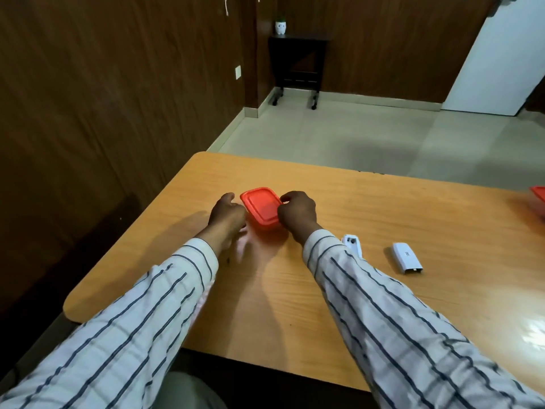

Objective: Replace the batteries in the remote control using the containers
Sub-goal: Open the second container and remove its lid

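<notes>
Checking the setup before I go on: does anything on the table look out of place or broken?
Nothing damaged. The white remote control lies open, its white battery cover lying apart to its right, as expected here. A second red container sits half out of view.

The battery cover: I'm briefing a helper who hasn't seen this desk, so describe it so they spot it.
On the wooden table, look right of the striped right sleeve. The battery cover is the flat white piece lying alone, further right than the remote.

Flanked closely on both sides of the red-lidded container (262, 208) by the left hand (227, 215) and right hand (298, 215). Beyond it, bare table (324, 178). Right of it, remote control (352, 245) and battery cover (406, 257).
</notes>
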